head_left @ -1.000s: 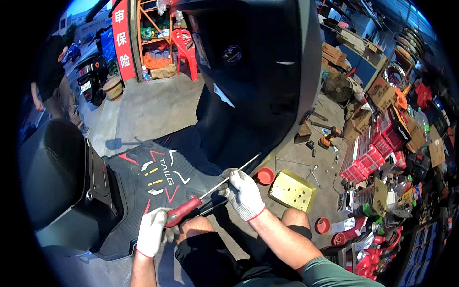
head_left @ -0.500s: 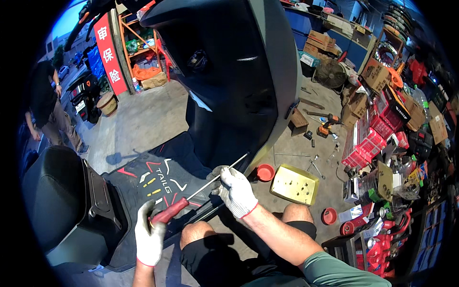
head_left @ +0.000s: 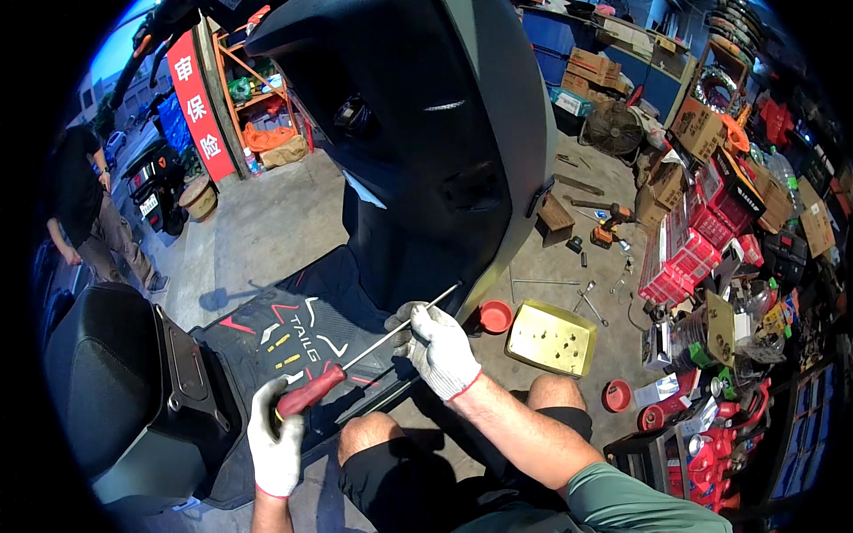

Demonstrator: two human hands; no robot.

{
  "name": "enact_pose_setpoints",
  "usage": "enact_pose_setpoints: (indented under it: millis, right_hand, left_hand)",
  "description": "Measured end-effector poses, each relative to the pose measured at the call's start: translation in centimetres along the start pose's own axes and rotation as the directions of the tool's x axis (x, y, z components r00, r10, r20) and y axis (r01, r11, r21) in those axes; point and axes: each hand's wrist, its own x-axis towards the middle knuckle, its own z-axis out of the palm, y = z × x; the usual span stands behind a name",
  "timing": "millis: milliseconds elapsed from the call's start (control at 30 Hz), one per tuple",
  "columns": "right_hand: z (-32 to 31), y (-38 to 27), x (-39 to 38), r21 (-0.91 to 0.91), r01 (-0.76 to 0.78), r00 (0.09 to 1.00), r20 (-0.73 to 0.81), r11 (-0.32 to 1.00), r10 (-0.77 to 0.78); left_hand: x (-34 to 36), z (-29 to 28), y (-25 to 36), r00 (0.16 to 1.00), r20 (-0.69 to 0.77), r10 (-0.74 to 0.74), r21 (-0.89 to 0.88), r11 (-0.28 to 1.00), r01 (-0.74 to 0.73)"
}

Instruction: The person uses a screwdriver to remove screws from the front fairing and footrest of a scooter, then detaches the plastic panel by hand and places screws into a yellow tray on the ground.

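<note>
I hold a long screwdriver (head_left: 313,392) with a red handle and a thin metal shaft across the footboard of a scooter. My left hand (head_left: 274,446), in a white work glove, is closed round the handle's end. Further up, my right hand (head_left: 437,352), gloved the same, closes its fingers on the shaft. The shaft's dark tip points up and right, in front of the lower part of the black front panel (head_left: 426,226); whether it touches the panel I cannot tell. Below the shaft lies the patterned footboard mat (head_left: 253,342). The black seat (head_left: 102,355) is at the left.
On the floor to the right are a yellow tray (head_left: 526,354) with small parts, a red bowl (head_left: 495,316), a wooden block (head_left: 556,219) and a cordless drill (head_left: 608,229). Red boxes (head_left: 680,259) and clutter fill the far right. A person (head_left: 84,200) stands at far left.
The whole view has shifted slightly. My left hand and the screwdriver handle sit a little further left, while the grip of both hands is the same.
</note>
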Motion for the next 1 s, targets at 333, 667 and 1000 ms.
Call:
enact_pose_setpoints:
  millis: [333, 667, 1000]
  right_hand:
    - [0.1, -0.5, 0.0, -0.014, 0.019, 0.999, -0.037, 1.0, -0.02]
    - [0.1, -0.7, 0.0, 0.037, 0.025, 1.0, -0.001, 0.999, -0.025]
    - [-0.1, -0.8, 0.4, 0.084, 0.038, 0.999, -0.011, 0.996, -0.038]
  left_hand:
    - [-0.1, -0.8, -2.1, 0.979, 0.088, -0.185, -0.228, 0.953, 0.2]
    - [0.6, -0.5, -5.5, 0.984, 0.067, 0.164, -0.105, 0.982, -0.157]
    - [1.3, 0.1, -3.6, 0.941, 0.006, 0.339, 0.147, 0.93, -0.336]
